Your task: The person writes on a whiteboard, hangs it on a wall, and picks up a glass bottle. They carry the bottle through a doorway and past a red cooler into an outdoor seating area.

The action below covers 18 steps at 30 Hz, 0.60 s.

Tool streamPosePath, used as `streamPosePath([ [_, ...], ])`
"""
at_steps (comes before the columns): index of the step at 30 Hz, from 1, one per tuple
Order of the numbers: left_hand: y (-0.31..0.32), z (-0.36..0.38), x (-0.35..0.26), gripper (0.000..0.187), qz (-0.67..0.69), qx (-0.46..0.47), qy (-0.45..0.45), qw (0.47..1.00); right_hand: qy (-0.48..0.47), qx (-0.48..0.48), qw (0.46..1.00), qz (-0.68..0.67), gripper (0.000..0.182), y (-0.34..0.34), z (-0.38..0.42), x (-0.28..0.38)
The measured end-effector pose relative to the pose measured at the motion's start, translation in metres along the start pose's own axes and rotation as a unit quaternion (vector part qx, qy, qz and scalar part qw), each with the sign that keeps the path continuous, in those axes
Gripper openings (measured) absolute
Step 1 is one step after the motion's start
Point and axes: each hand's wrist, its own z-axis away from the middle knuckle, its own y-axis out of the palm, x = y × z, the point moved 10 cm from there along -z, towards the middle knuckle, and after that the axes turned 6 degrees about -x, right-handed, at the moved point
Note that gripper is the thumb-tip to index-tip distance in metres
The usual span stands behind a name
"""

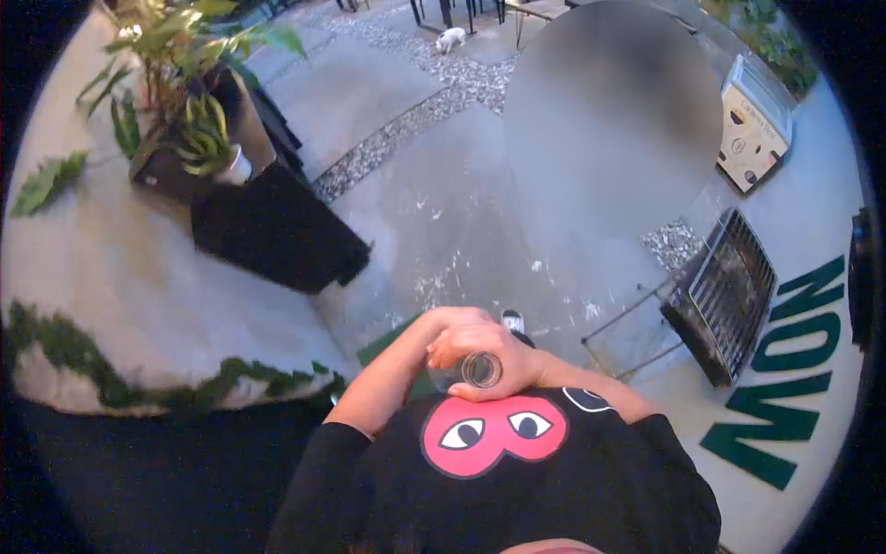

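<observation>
In front of my chest, my right hand (503,355) is wrapped round a clear glass bottle or jar (447,378), its round open mouth pointing up towards me. The thumb lies along the near side and the fingers curl over the far side. My left hand (459,319) lies just beyond the right one, close against it, with its fingers mostly hidden. Both forearms come in from the sides over my black T-shirt (572,480), which has a pink print with two eyes. Part of a shoe (512,320) shows past my hands.
A metal grill (729,295) stands at the right beside a wall with large green letters (784,406). Behind it is a cream chest freezer (752,129). Potted plants (198,138) and a black planter (277,226) are at the left. A small white animal (450,40) is far ahead; one large area is blurred.
</observation>
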Motion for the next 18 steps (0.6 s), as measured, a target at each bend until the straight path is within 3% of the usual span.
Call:
streamPosePath([
  [3, -0.089, -0.042, 0.038, 0.036, -0.084, 0.024, -0.022, 0.996, -0.002, -0.017, 1.000, 0.001, 0.022, -0.057, -0.036, -0.062],
  [6, -0.197, -0.066, 0.012, 0.024, -0.013, -0.063, -0.013, 0.998, -0.032, -0.007, 0.998, 0.051, 0.021, -0.128, -0.092, -0.102],
  [9, -0.281, -0.063, -0.006, 0.026, 0.051, -0.126, -0.018, 0.991, -0.056, -0.008, 0.998, 0.036, 0.020, -0.184, -0.153, -0.136],
  [14, -0.400, -0.047, -0.021, 0.029, 0.089, -0.200, -0.019, 0.975, -0.016, 0.098, 0.995, -0.007, 0.020, -0.225, -0.237, -0.211],
  [18, -0.514, -0.043, -0.033, 0.031, 0.062, -0.258, 0.029, 0.964, -0.004, 0.103, 0.994, -0.028, 0.019, -0.274, -0.304, -0.292],
])
